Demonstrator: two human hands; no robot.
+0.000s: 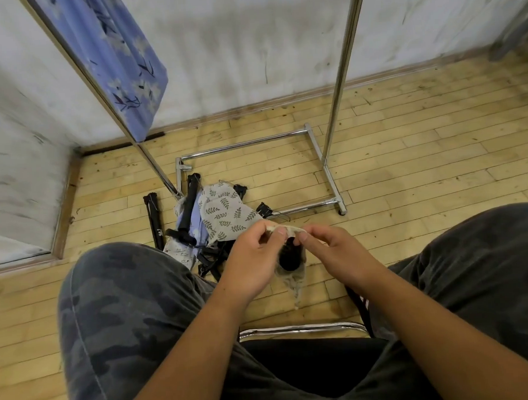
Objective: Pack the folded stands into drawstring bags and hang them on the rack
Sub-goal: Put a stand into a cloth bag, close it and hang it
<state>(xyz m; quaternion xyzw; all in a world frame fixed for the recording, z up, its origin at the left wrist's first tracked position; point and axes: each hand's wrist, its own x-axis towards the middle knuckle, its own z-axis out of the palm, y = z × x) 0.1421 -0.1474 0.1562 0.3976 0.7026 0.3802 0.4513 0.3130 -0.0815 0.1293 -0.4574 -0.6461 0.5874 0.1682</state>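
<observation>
Between my knees I hold a beige drawstring bag (294,282) by its mouth. My left hand (253,261) pinches the left rim and my right hand (336,254) pinches the right rim. A black folded stand (290,256) shows inside the opening. On the floor ahead lies a pile: a leaf-print bag (223,212), a pale blue bag (196,224) and several black folded stands (152,218). The chrome rack (340,73) rises behind the pile, and a blue floral bag (121,60) hangs at its left post.
The rack's base frame (328,172) rests on the wooden floor close to the white wall. A chrome chair edge (303,329) sits between my legs. Camouflage trousers fill the lower view on both sides. The room corner lies to the left.
</observation>
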